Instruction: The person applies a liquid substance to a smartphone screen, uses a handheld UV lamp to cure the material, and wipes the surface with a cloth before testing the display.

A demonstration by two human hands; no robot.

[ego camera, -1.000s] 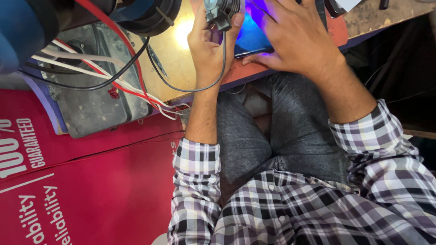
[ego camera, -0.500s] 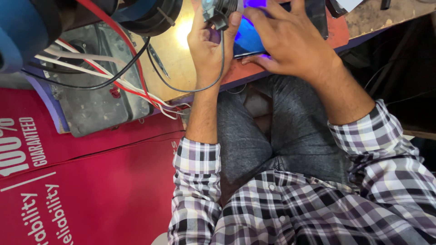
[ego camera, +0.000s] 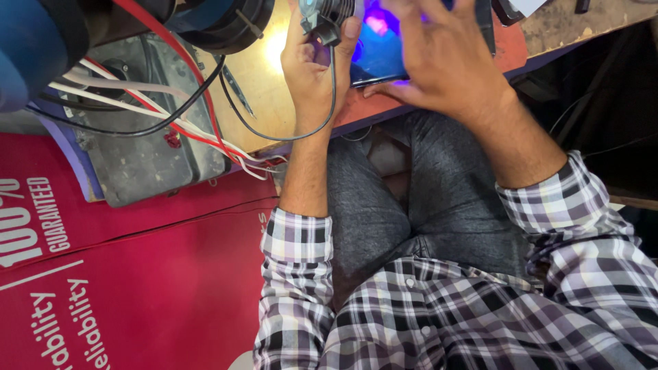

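My left hand [ego camera: 317, 65] is closed around a small dark lamp head [ego camera: 329, 12] with a black cord [ego camera: 288, 133] looping down from it. The lamp throws violet-blue light on a flat glossy phone-like panel [ego camera: 380, 58] lying at the bench edge. My right hand [ego camera: 439, 58] rests on that panel with fingers spread, pressing it flat. Both hands sit at the top of the view, above my knees in grey trousers. The panel's upper part is cut off by the frame.
A wooden bench top [ego camera: 264, 82] runs along the top. Tweezers [ego camera: 236, 88] lie on it. A grey metal box [ego camera: 144, 161] with red, white and black wires [ego camera: 171, 116] sits left. A red printed sheet [ego camera: 137, 288] covers the lower left.
My right hand has shifted slightly up and to the left over the panel. The left hand keeps the lamp in nearly the same place.
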